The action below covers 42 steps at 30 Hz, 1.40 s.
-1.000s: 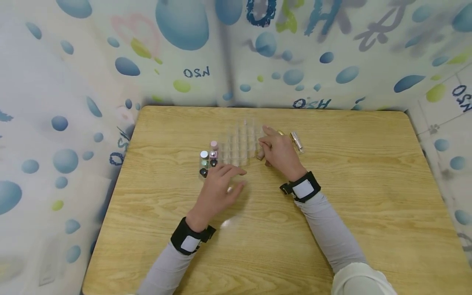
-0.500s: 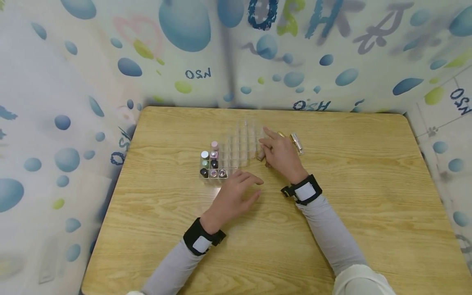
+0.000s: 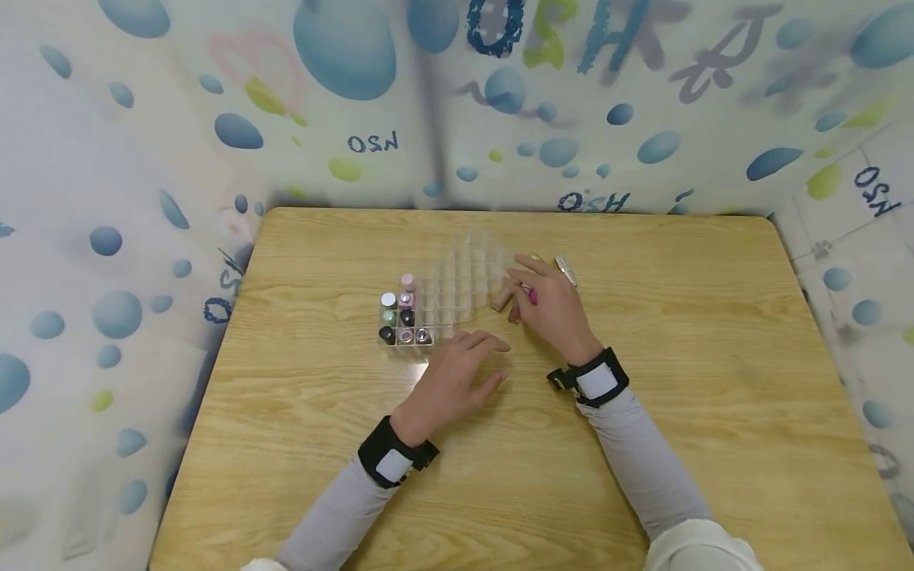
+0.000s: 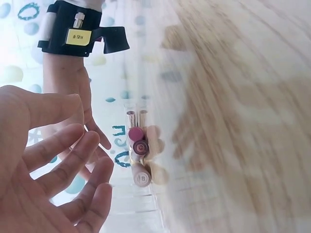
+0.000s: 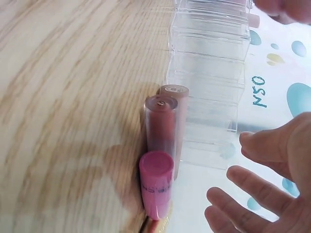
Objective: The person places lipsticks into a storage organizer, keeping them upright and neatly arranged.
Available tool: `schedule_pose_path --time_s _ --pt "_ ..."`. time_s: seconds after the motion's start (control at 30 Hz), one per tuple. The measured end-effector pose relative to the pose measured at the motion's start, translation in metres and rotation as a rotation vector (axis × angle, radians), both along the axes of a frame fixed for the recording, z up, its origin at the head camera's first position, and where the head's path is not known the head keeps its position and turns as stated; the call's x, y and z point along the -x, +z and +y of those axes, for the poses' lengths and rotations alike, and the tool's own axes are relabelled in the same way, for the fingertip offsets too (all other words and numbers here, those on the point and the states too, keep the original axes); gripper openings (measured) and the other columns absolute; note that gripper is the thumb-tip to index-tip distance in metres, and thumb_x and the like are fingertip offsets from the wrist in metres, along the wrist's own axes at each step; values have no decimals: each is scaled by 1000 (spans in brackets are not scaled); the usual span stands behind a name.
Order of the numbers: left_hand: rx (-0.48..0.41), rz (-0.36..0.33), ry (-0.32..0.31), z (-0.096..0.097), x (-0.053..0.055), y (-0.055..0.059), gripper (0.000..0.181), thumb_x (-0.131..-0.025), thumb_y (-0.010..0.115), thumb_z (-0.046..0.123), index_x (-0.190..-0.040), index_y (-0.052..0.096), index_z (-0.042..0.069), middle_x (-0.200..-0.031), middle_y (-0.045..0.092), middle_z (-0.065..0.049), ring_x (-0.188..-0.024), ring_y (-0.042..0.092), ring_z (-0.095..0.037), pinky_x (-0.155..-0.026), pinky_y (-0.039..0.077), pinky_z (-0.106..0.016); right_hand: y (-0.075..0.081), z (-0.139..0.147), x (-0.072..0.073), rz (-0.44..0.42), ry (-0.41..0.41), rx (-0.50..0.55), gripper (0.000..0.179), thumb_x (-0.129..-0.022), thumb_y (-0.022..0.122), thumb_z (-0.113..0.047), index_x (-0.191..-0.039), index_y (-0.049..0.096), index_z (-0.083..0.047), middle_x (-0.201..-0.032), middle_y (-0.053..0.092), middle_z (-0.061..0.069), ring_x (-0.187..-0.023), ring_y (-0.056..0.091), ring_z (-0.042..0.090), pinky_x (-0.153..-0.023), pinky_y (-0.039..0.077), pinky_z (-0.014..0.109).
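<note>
My left hand hovers in front of the clear stepped organizer, fingers apart and relaxed, holding nothing. To the organizer's right is my right hand, held over several lip tubes lying on the table. In the right wrist view its fingers are loosely spread, apart from a pink-capped tube, a brownish-pink lip gloss tube and a paler nude tube. Small bottles, seemingly nail polish, fill the organizer's left compartments, including a white-capped one and a black-capped one.
Behind my right hand lies a gold-and-clear lipstick tube, with another gold item partly hidden beside it. The wooden table meets a wall covering printed with blue drops at its back edge.
My left hand has moved right, away from the organizer's front, uncovering its front row of bottles. My right hand has shifted slightly, so the pink-capped tube now shows beneath it.
</note>
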<state>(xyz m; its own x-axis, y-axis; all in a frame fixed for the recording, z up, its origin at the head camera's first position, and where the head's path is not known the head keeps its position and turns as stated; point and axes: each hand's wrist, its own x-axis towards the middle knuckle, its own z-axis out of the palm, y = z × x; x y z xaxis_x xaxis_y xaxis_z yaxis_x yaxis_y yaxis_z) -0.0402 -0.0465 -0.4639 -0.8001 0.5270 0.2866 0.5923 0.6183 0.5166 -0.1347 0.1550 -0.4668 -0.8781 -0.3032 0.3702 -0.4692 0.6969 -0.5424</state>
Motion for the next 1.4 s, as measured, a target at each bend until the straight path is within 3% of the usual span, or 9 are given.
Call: schedule_pose_path --time_s 0.23,0.4,0.6,0.77,0.87,1.13,1.4 --pt "3 -20 14 1 2 2 32 -91 77 24 -120 72 11 -117 73 -3 -105 67 -23 -91 56 -37 2 4 -5 24 -25 9 24 -92 73 -8 -114 79 1 -134 68 20 -125 64 38 -112 44 56" --pt "10 -49 35 -1 2 2 33 -92 76 24 -121 71 10 -118 72 -4 -106 67 -23 -90 56 -37 2 12 -8 -14 -73 28 28 -89 76 -6 -115 77 5 -129 69 22 -123 63 41 -111 46 53" --pt "-3 -72 52 -1 0 0 36 -92 76 23 -123 70 8 -118 71 -6 -104 67 -24 -91 56 -38 -3 19 -12 -120 -104 39 34 -88 76 -11 -115 73 9 -114 69 23 -103 68 37 -88 58 49" --pt "-5 -99 44 1 -2 -1 37 -93 75 24 -126 68 8 -120 70 -6 -108 66 -26 -96 55 -38 -10 21 -13 -197 -128 39 24 -88 76 -14 -102 71 5 -88 64 17 -78 58 28 -66 48 38" --pt "9 -102 40 3 -3 0 38 -94 74 26 -127 68 8 -121 69 -6 -110 65 -25 -98 54 -37 -12 22 -12 -244 -140 24 23 -88 78 -16 -97 66 1 -83 61 15 -74 53 24 -63 42 36" --pt "32 -89 40 4 0 -1 37 -94 74 26 -127 67 9 -120 69 -5 -109 65 -24 -97 54 -36 -9 27 -11 -278 -163 -5 21 -88 73 -11 -101 68 5 -84 69 12 -72 62 23 -62 52 35" --pt "31 -108 26 3 1 0 39 -95 73 26 -128 66 7 -121 68 -6 -111 64 -25 -98 54 -37 -6 35 -16 -331 -216 -97 18 -86 73 -11 -95 70 4 -75 65 10 -62 59 22 -53 48 35"
